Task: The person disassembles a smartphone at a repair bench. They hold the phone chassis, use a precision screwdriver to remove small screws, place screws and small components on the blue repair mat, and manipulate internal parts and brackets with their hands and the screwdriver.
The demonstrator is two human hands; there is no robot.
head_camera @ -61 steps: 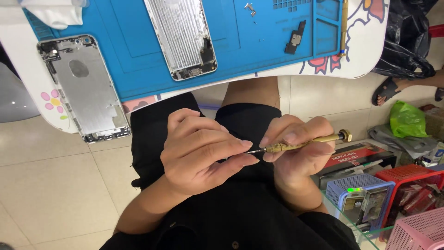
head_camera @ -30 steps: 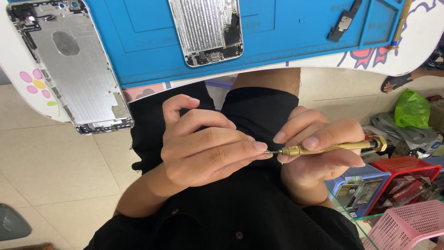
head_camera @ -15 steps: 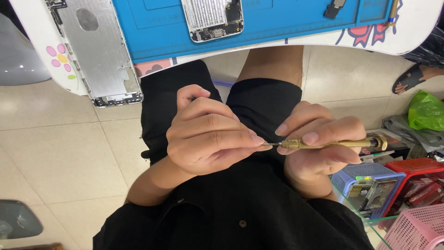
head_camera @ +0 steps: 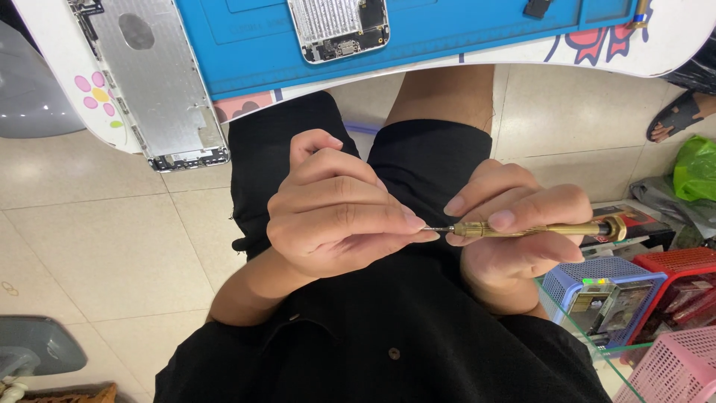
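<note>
My right hand (head_camera: 514,224) grips a slim brass screwdriver (head_camera: 537,229) held level over my lap, its fine tip pointing left. My left hand (head_camera: 332,213) is closed, with thumb and fingertips pinched at that tip; whatever small part sits between them is hidden. Both hands hover above my black shorts and shirt. On the table edge above lie a silver phone back housing (head_camera: 153,82) at the left and an opened phone with its circuit board showing (head_camera: 339,28) on a blue work mat (head_camera: 447,30).
The white table (head_camera: 671,52) has a flower print. Right of me stand a blue basket (head_camera: 608,295), a red basket (head_camera: 690,287), a pink basket (head_camera: 675,369) and a green bag (head_camera: 697,168). A sandalled foot of another person (head_camera: 675,119) rests on the tiled floor.
The view has shifted, so the table and phone parts sit higher and further left in frame. Both hands stay together on the screwdriver, with little change in grip.
</note>
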